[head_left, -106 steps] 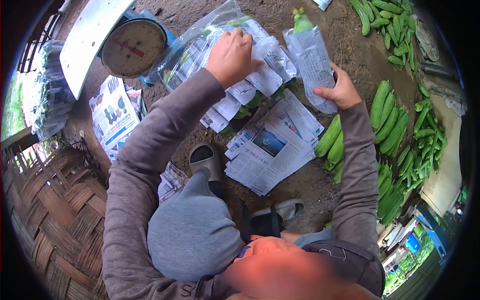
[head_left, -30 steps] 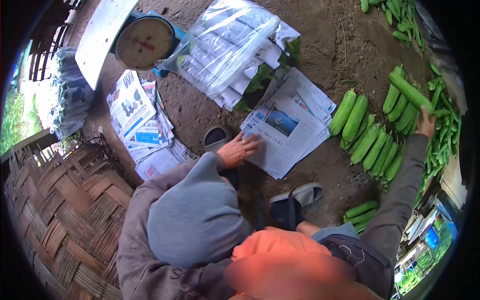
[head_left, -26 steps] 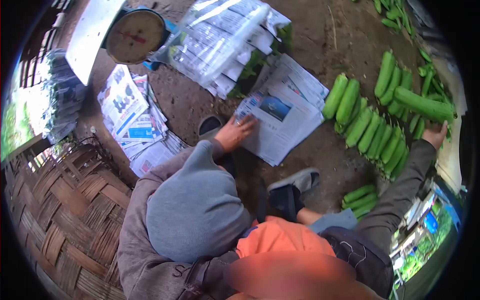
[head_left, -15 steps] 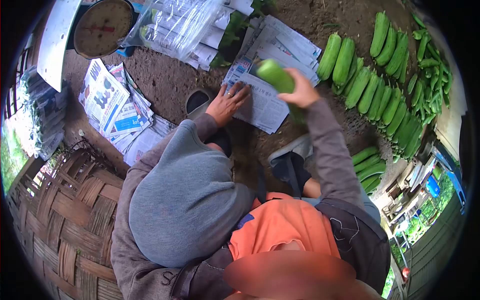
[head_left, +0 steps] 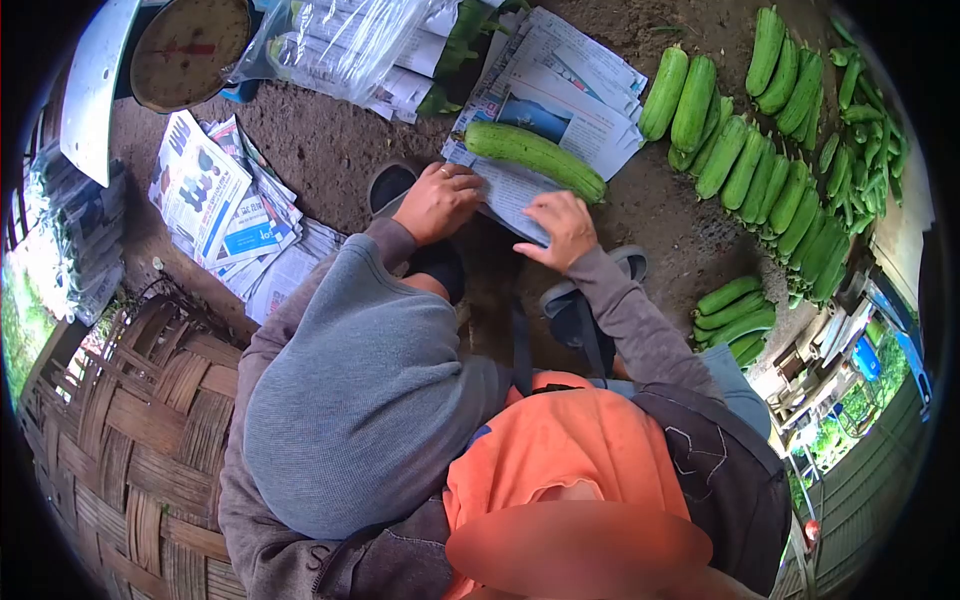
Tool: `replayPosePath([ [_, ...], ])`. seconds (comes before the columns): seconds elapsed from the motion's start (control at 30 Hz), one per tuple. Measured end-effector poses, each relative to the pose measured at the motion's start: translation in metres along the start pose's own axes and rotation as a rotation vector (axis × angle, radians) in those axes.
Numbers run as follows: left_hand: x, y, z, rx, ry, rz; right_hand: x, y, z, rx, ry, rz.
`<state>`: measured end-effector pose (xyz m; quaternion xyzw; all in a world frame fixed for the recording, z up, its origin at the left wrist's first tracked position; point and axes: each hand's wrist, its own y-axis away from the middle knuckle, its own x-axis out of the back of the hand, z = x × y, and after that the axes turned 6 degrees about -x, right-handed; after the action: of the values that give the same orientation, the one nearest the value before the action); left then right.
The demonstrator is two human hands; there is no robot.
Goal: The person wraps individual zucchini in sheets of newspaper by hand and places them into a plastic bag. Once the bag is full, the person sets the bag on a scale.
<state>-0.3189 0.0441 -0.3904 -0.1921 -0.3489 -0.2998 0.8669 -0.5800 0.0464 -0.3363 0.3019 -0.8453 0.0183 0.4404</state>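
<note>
A long green gourd (head_left: 535, 158) lies slantwise across a newspaper sheet (head_left: 508, 192) on the ground before me. My left hand (head_left: 440, 203) is closed at the sheet's near left edge, fingers curled over the paper. The near edge of the sheet is lifted and bent toward the gourd. My right hand (head_left: 562, 228) is just below the gourd's right end, thumb and fingers apart around the paper's near corner, holding nothing. Beneath and behind the gourd spreads a stack of newspapers (head_left: 590, 75).
Rows of green gourds (head_left: 750, 175) lie to the right, with a smaller pile (head_left: 735, 310) nearer me. Paper-wrapped gourds in a plastic bag (head_left: 350, 50) are at the top. A dial scale (head_left: 190, 50) and more newspapers (head_left: 205, 190) stand left, above a woven basket (head_left: 150, 430).
My right hand has laid the gourd on the newspaper, let go and moved down to the paper's near edge. The sheet's near edge is now raised.
</note>
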Motion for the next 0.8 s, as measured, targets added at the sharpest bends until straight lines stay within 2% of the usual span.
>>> replayPosePath([
  [0.17,0.008,-0.002,0.003,-0.003,0.102,-0.011,-0.025,0.018,0.023,-0.044,-0.097,0.036],
  [0.3,0.024,-0.015,0.013,-0.026,0.047,0.041,-0.014,0.009,0.029,-0.011,-0.16,0.051],
  [0.4,0.024,-0.033,0.006,-0.039,0.031,0.109,0.015,-0.003,0.021,-0.122,-0.174,0.112],
  [0.43,0.022,-0.042,0.0,-0.03,0.046,0.13,0.028,-0.012,0.014,-0.064,-0.06,0.281],
  [0.53,0.016,-0.072,-0.01,-0.019,0.094,0.208,0.057,-0.022,-0.021,0.075,0.094,0.413],
  [0.57,0.014,-0.08,-0.013,0.017,0.114,0.207,0.049,-0.019,-0.021,0.158,0.004,0.348],
  [0.63,0.014,-0.093,-0.017,0.029,0.133,0.251,0.028,-0.01,-0.026,0.146,-0.085,0.249],
  [0.67,0.017,-0.097,-0.017,0.071,0.136,0.201,0.018,-0.008,-0.024,0.131,-0.111,0.217],
  [0.73,0.022,-0.103,-0.02,0.159,0.14,0.095,0.006,-0.008,-0.008,0.1,-0.044,0.241],
  [0.8,0.02,-0.102,-0.021,0.182,0.171,0.129,-0.001,-0.012,0.003,0.048,0.006,0.259],
])
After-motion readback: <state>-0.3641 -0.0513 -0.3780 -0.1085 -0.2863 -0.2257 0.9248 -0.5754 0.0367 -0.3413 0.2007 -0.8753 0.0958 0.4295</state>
